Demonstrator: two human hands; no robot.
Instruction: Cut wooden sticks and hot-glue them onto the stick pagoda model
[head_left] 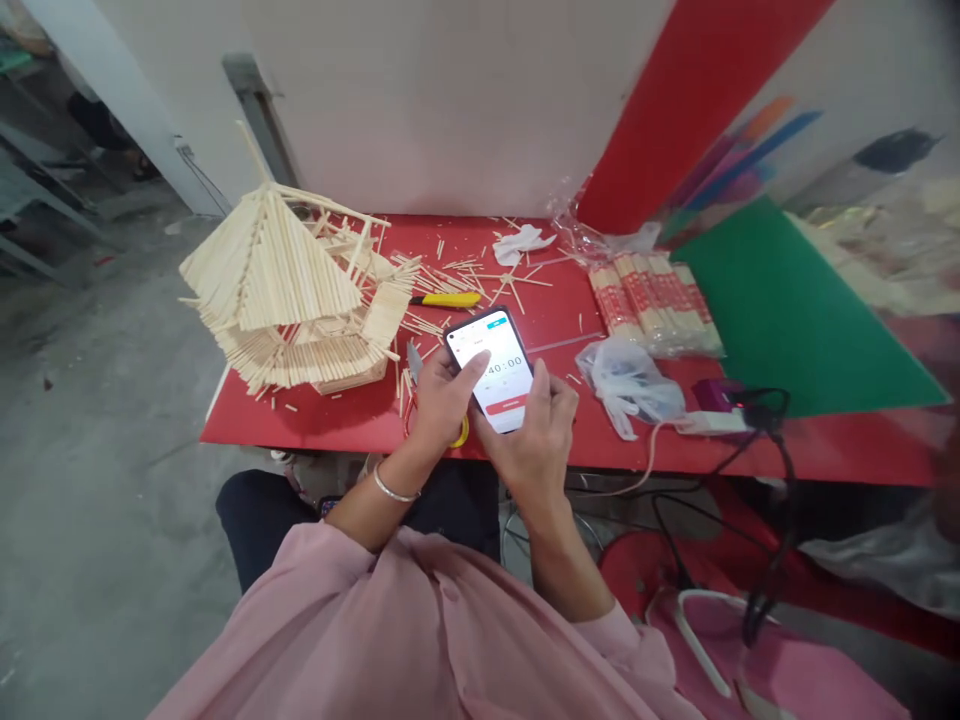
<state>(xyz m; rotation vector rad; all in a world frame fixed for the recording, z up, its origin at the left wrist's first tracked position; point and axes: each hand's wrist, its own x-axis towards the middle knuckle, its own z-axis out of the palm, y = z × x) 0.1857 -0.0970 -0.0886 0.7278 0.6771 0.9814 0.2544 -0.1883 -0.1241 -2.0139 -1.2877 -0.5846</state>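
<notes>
While creased pink cloth [390, 620] is seen nearest, a flat, rounded-cornered phone [505, 385] is held just beyond it, above the near edge of the smooth red surface [559, 310]. Its left side is gripped by the left hand [442, 395], with the fingers curled beneath and the thumb laid over the glowing glass; its right side is clasped by the right hand [536, 425], curled likewise. A shiny, rigid bracelet [388, 488] is worn on the left wrist. Scissors [462, 437] with a pointed metal blade and a yellow loop are partly hidden by the left hand. To the right, a thin, crumpled plastic bag [630, 385] is seen. At left, a many-sided model [270, 260] with a ribbed, peaked roof is built of pale wooden sticks. Near it, a yellow-handled cutter [450, 299] is laid among scattered sticks. Farther right, stick bundles [652, 300] are wrapped in glossy, red-printed film beside a flat green sheet [802, 310]. A soft, crumpled tissue [521, 243] is placed near the far wall [450, 110].
</notes>
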